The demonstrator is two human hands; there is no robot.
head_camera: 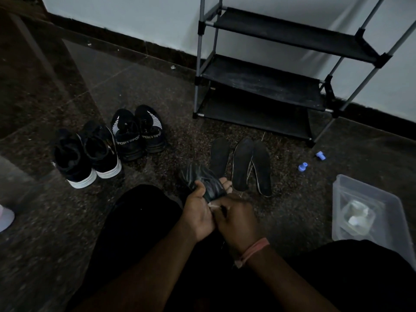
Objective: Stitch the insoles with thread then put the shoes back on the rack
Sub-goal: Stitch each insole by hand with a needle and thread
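Observation:
A dark ribbed insole [201, 177] is bent in my left hand [199, 212], which grips it from the left with fingertips showing past its right edge. My right hand [238, 221] pinches at the insole's near edge; a needle or thread there is too small and dark to make out. Three more black insoles [244, 164] lie flat on the floor just beyond. Two pairs of black shoes stand to the left: a white-soled pair [86, 154] and a striped pair [139, 134]. The black shoe rack [265, 86] stands against the wall.
A clear plastic box [369, 212] with small packets sits at the right by my knee. Two blue spools [311, 161] lie on the dark stone floor near the rack's foot. My dark-clothed legs fill the bottom of the view. A pale object [5, 218] pokes in at the left edge.

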